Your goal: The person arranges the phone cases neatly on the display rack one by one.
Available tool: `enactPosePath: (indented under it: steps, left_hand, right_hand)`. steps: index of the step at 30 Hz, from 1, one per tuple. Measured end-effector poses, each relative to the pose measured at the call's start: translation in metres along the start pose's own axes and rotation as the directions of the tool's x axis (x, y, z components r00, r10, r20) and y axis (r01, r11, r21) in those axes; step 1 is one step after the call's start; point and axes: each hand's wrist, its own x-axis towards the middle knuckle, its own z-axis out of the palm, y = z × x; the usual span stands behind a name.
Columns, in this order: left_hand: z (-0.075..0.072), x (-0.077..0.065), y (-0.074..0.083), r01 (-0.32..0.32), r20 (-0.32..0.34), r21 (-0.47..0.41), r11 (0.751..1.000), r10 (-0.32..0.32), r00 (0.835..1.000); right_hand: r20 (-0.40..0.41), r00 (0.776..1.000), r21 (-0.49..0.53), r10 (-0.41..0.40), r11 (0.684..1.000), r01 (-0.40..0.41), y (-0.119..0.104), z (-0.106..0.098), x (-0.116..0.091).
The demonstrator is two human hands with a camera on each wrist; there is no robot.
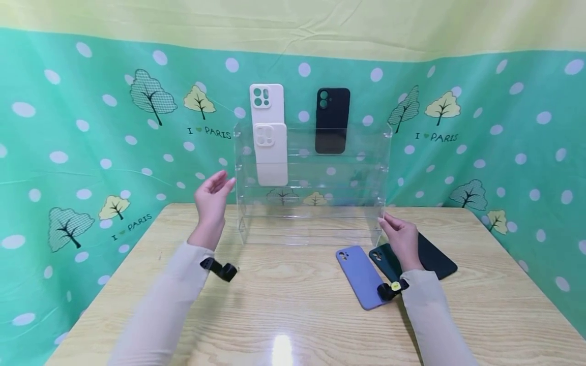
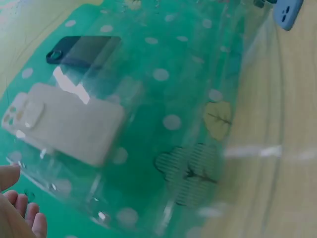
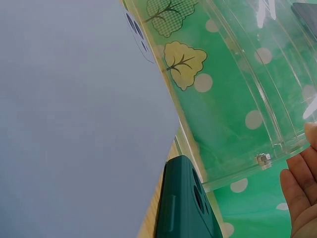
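A clear acrylic tiered display rack stands at the table's back. Its upper left tiers hold two white phone cases, one in front of the other; a black phone case leans at upper right. My left hand is beside the rack's left side, fingers loosely bent and holding nothing; in the left wrist view its fingers lie just outside the side panel. My right hand pinches the rack's lower right side edge; in the right wrist view the panel edge runs between thumb and fingers.
Below my right hand lie a lavender phone case, a dark green one and a larger black one, partly hidden by the hand and wrist. A polka-dot curtain hangs behind the wooden table.
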Motion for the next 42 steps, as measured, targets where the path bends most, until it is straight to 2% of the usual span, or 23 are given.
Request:
enactPosePath:
  steps: [4,7,10,13,18,26,30,36,39,42]
  left_hand:
    - [-0.018,-0.004,-0.025,0.095,0.056,0.065,0.993,-0.099,0.993]
    - [-0.026,-0.007,-0.044,0.174,0.146,0.12,0.977,-0.191,0.971]
    - [-0.028,-0.011,-0.062,0.221,0.2,0.123,0.968,-0.242,0.949]
    - [-0.026,-0.014,-0.075,0.235,0.189,0.069,0.97,-0.244,0.951]
    - [-0.024,-0.017,-0.086,0.221,0.126,-0.023,0.975,-0.217,0.968]
    - [-0.023,-0.019,-0.093,0.149,0.094,0.007,0.989,-0.149,0.984]
    - [-0.022,-0.019,-0.093,0.13,0.082,-0.009,0.991,-0.129,0.988]
    - [-0.021,-0.019,-0.095,0.122,0.081,0.017,0.992,-0.123,0.989]
    - [-0.021,-0.021,-0.095,0.126,0.08,0.027,0.992,-0.128,0.989]
    - [-0.022,-0.023,-0.096,0.129,0.077,0.027,0.991,-0.131,0.988]
  right_hand:
    - [0.001,1.0,-0.008,0.004,1.0,-0.004,0.001,-0.001,0.0]
    - [-0.005,1.0,-0.008,0.0,1.0,0.0,0.002,-0.001,0.0]
    - [-0.009,1.0,-0.01,-0.01,1.0,0.01,0.003,-0.001,0.001]
    - [-0.003,1.0,-0.007,-0.007,1.0,0.007,0.002,0.0,0.001]
    - [0.038,0.998,0.002,0.049,0.999,-0.049,0.001,-0.003,0.002]
    - [0.08,0.993,0.008,0.092,0.996,-0.093,-0.004,-0.008,0.004]
    - [0.093,0.988,-0.033,0.125,0.992,-0.123,-0.01,-0.013,0.005]
    - [0.155,0.983,-0.081,0.094,0.993,-0.082,-0.016,-0.034,0.009]
    - [0.217,0.972,-0.154,0.089,0.987,-0.055,-0.013,-0.051,0.014]
    - [0.287,0.952,-0.241,0.109,0.97,-0.038,-0.005,-0.068,0.021]
